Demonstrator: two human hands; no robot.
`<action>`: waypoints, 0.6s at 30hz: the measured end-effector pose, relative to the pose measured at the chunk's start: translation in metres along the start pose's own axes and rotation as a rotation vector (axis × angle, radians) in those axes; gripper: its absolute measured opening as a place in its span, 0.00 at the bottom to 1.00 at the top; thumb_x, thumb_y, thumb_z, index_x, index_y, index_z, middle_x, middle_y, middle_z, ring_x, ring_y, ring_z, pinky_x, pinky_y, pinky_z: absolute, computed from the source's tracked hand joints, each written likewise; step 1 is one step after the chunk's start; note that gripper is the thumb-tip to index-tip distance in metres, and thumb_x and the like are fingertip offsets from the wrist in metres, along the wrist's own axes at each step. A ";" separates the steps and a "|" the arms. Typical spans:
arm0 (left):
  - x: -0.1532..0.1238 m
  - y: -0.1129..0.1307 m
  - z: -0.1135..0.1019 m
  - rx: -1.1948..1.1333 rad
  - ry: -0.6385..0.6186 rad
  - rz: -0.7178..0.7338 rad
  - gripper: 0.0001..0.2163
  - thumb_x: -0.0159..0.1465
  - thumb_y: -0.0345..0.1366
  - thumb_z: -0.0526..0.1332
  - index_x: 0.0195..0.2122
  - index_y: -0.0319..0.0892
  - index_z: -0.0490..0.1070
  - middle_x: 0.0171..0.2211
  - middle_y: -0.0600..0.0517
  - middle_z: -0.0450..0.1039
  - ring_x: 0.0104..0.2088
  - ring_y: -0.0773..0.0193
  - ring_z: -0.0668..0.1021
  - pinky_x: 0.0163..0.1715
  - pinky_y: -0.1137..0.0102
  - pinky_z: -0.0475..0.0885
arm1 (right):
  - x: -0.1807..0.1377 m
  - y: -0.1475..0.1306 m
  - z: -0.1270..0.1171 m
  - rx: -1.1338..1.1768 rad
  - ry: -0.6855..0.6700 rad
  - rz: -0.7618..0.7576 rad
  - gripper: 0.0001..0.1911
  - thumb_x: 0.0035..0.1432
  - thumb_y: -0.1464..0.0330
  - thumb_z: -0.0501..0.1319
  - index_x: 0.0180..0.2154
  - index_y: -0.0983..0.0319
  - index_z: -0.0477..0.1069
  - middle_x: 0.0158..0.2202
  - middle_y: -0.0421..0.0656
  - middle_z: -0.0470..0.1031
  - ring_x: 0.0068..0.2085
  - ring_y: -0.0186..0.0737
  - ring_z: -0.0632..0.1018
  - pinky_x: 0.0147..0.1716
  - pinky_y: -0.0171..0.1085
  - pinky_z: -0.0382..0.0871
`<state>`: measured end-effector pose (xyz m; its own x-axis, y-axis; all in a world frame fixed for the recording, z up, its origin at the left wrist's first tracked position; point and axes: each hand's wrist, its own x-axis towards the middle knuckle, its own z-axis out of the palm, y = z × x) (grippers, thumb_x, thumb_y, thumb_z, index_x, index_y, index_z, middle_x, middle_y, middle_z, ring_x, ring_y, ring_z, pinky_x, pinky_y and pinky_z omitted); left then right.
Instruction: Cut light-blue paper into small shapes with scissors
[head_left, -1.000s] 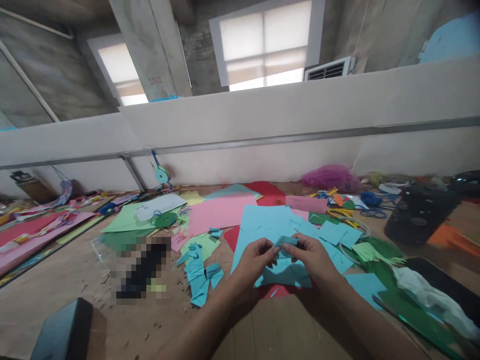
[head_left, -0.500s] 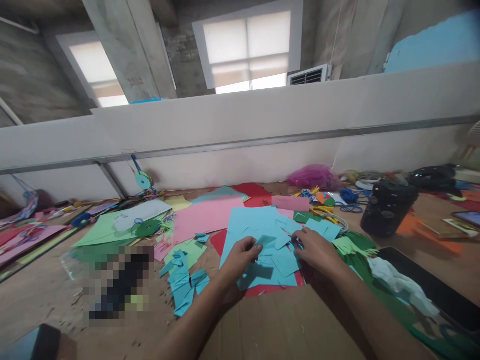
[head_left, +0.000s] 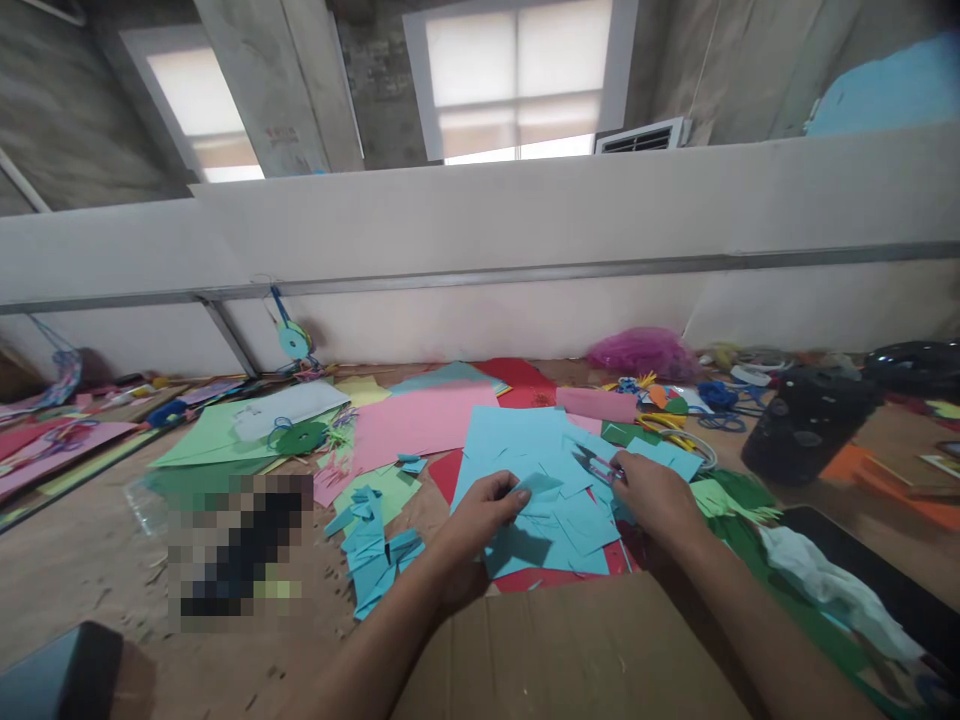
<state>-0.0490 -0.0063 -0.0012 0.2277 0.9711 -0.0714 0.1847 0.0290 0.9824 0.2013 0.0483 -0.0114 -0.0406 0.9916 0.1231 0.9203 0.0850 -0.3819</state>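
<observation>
Head view: the left hand (head_left: 489, 508) is pinching a small piece of blue paper (head_left: 541, 487) by its near edge, between thumb and fingers, and is casting a shadow on the large blue sheet (head_left: 487, 435) below. The right hand (head_left: 654, 492) is gripping small scissors (head_left: 596, 464), whose points are facing the held paper from the right; the blades are looking slightly parted, though how the fingers are sitting in the handles cannot be told. A gap is separating the blades from the paper. With only one edge being supported, the thin piece could be bending or twisting under any push from the blades, giving a crooked cut. Its smallness is also leaving little room, so a hasty stroke could be nicking the left thumb. Loose blue squares (head_left: 589, 525) are lying under and beside the scissors, and since everything there is sharing one colour, a dipping blade could be catching the wrong layer. The left forearm (head_left: 424, 605) is resting or hovering, which one is unclear, just beside a heap of folded blue strips (head_left: 367, 568); a careless sweep could be scattering them across the table (head_left: 300, 665).
</observation>
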 end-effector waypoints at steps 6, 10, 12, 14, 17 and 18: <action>0.003 -0.004 -0.002 0.014 -0.037 0.033 0.18 0.56 0.51 0.61 0.24 0.42 0.60 0.22 0.58 0.56 0.24 0.69 0.61 0.25 0.72 0.54 | 0.004 0.006 -0.006 0.407 0.031 0.097 0.06 0.51 0.69 0.50 0.30 0.60 0.65 0.29 0.45 0.76 0.31 0.44 0.75 0.28 0.36 0.61; 0.001 -0.003 -0.001 -0.014 -0.049 0.029 0.17 0.56 0.50 0.62 0.25 0.42 0.61 0.21 0.58 0.57 0.24 0.69 0.61 0.24 0.72 0.53 | -0.007 -0.008 -0.019 0.984 -0.037 0.062 0.13 0.44 0.70 0.52 0.36 0.61 0.64 0.31 0.45 0.75 0.31 0.42 0.75 0.30 0.38 0.67; -0.001 -0.001 -0.001 -0.039 -0.054 0.022 0.17 0.56 0.49 0.63 0.24 0.42 0.60 0.22 0.58 0.57 0.24 0.69 0.61 0.24 0.72 0.54 | -0.018 -0.015 -0.026 1.326 -0.137 0.072 0.17 0.43 0.70 0.55 0.39 0.61 0.66 0.27 0.41 0.72 0.27 0.40 0.72 0.27 0.37 0.65; -0.003 0.002 -0.001 -0.066 -0.063 0.008 0.17 0.55 0.49 0.63 0.24 0.43 0.60 0.22 0.58 0.57 0.23 0.70 0.61 0.23 0.72 0.54 | -0.029 -0.019 -0.030 1.453 -0.237 0.082 0.17 0.44 0.71 0.56 0.40 0.61 0.68 0.25 0.39 0.68 0.25 0.38 0.69 0.24 0.36 0.62; -0.005 0.004 0.001 -0.080 -0.091 -0.018 0.16 0.55 0.47 0.63 0.25 0.42 0.61 0.22 0.58 0.58 0.23 0.70 0.61 0.22 0.72 0.54 | -0.045 -0.017 -0.028 1.471 -0.336 0.096 0.15 0.45 0.73 0.57 0.38 0.60 0.70 0.27 0.40 0.71 0.26 0.36 0.69 0.25 0.35 0.62; -0.006 0.005 0.001 -0.076 -0.101 -0.028 0.15 0.56 0.47 0.63 0.25 0.42 0.62 0.22 0.57 0.58 0.23 0.70 0.60 0.22 0.72 0.54 | -0.050 -0.015 -0.026 1.470 -0.364 0.109 0.15 0.45 0.73 0.57 0.39 0.60 0.70 0.29 0.41 0.72 0.26 0.36 0.69 0.24 0.35 0.62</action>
<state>-0.0482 -0.0121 0.0035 0.3192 0.9410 -0.1122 0.1206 0.0771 0.9897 0.2000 -0.0049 0.0120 -0.2933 0.9501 -0.1066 -0.2601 -0.1866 -0.9474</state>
